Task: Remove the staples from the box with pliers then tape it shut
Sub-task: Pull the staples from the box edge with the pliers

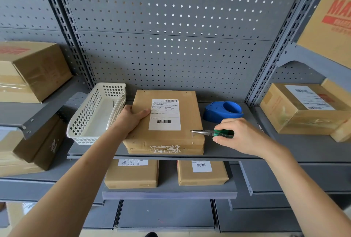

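Box lies flat on the grey shelf between a white basket and a blue tape dispenser; left hand grips its left edge, thumb on top, and right hand has fingers wrapped round green-handled pliers, a staple in the tips near the right front corner. Looks like light, stiff cardboard that may slide or tear, so best pinned by that edge. White barcode label, print too small to read; upper-right carton shows red "MA…", cut off.

Brown box with white label, green-handled pliers, blue tape dispenser, white lattice basket.
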A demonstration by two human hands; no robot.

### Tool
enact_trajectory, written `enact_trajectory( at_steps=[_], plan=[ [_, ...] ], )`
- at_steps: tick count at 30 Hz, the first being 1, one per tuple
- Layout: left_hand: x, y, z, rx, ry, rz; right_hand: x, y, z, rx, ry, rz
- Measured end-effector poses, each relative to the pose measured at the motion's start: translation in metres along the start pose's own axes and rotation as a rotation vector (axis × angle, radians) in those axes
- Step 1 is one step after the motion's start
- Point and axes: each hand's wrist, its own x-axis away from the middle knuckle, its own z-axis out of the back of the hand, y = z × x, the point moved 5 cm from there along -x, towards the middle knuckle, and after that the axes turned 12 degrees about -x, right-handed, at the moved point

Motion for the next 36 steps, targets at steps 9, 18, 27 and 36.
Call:
enact_trajectory(
  at_steps=[9,18,27,36],
  plan=[
    [0.001,0.000,0.000,0.007,-0.007,0.007,-0.009,-0.007,0.015,-0.067,0.122,0.057],
    [0.000,0.000,0.001,-0.011,-0.002,0.008,-0.022,-0.015,0.018,-0.103,0.140,0.065],
    [0.001,-0.002,0.000,0.026,-0.027,0.027,-0.037,-0.029,0.019,-0.103,0.184,0.064],
    [0.002,-0.001,0.001,0.076,-0.081,0.031,-0.059,-0.042,0.024,-0.168,0.177,0.017]
  ],
)
